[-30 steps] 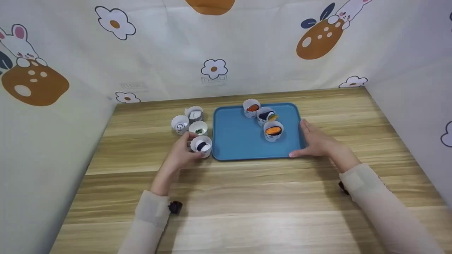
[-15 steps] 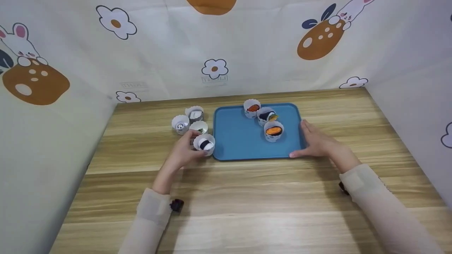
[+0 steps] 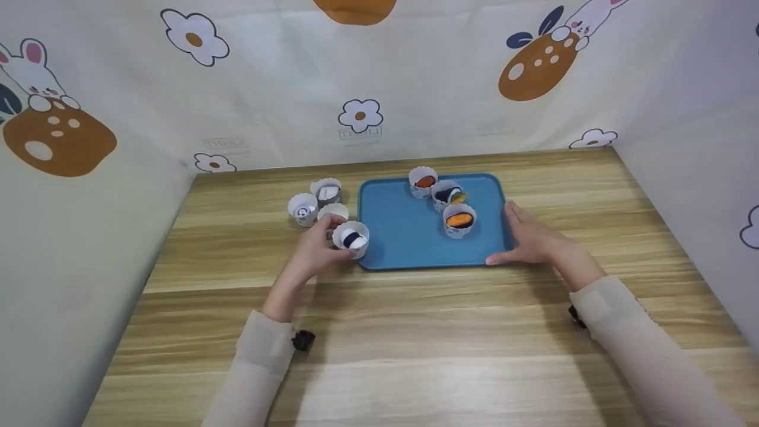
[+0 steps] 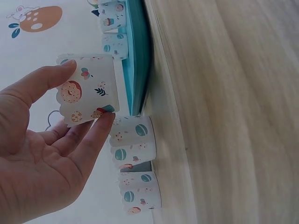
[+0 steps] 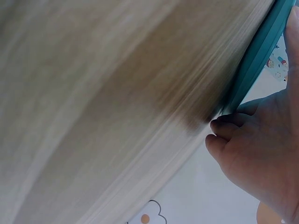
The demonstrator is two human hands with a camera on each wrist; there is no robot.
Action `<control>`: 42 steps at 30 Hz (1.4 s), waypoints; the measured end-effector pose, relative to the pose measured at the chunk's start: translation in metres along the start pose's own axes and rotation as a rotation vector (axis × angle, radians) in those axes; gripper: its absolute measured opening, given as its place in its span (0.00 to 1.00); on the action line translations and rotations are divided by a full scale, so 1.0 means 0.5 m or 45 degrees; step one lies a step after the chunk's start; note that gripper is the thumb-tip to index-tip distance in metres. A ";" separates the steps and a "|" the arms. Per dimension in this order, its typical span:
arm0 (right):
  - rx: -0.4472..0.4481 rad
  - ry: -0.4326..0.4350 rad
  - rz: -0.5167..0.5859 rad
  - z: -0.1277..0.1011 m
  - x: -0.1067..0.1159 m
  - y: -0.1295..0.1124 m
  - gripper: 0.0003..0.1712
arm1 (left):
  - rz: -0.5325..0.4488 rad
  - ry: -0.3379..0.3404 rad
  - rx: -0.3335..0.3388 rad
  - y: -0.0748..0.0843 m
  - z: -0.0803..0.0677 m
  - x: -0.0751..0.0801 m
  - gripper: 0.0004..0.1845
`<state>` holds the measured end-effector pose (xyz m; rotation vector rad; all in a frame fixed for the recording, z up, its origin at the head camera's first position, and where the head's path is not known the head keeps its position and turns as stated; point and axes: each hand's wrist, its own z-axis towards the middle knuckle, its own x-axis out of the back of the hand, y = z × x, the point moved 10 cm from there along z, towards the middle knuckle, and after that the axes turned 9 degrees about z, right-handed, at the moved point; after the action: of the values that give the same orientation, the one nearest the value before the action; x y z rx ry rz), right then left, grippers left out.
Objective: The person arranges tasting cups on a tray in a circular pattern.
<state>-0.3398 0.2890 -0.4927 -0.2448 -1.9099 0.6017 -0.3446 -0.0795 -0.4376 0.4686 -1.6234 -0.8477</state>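
My left hand (image 3: 314,249) pinches a scalloped paper baking cup (image 4: 93,91) between thumb and fingers, raised over the left edge of the blue tray (image 3: 427,265). In that cup sits a white toy sushi piece (image 3: 354,239) with a dark band. At the tray's right end, my right hand (image 3: 533,240) rests spread against the side, thumb by the near corner and fingers along the edge. Toward the tray's far right stand three more paper cups: one with a red-orange topping (image 3: 424,182), one with a dark piece (image 3: 446,195), one with an orange piece (image 3: 459,220).
Left of the tray, on the wooden table (image 3: 379,332), stand a cup with a white swirl (image 3: 303,212), a cup with a white piece (image 3: 328,193) and a cup partly hidden by my left hand (image 3: 333,211). A printed cloth (image 3: 284,101) hangs behind the table.
My left hand has lifted the banded sushi's cup off the table and carried it right, up to the tray's left edge. The right hand and the tray stay put.
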 end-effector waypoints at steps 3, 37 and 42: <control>-0.003 -0.001 -0.001 -0.001 0.000 0.001 0.81 | 0.009 -0.013 -0.011 0.008 0.004 -0.005 0.31; -0.027 0.002 0.034 -0.002 -0.003 -0.002 0.81 | 0.070 -0.172 -0.114 0.108 0.064 -0.154 0.30; -0.046 -0.003 0.051 -0.003 -0.002 0.003 0.82 | 0.112 -0.202 -0.103 0.125 0.072 -0.176 0.30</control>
<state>-0.3383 0.2904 -0.4938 -0.3062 -1.9234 0.5949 -0.3497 0.0334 -0.4521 0.2769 -1.7343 -0.8984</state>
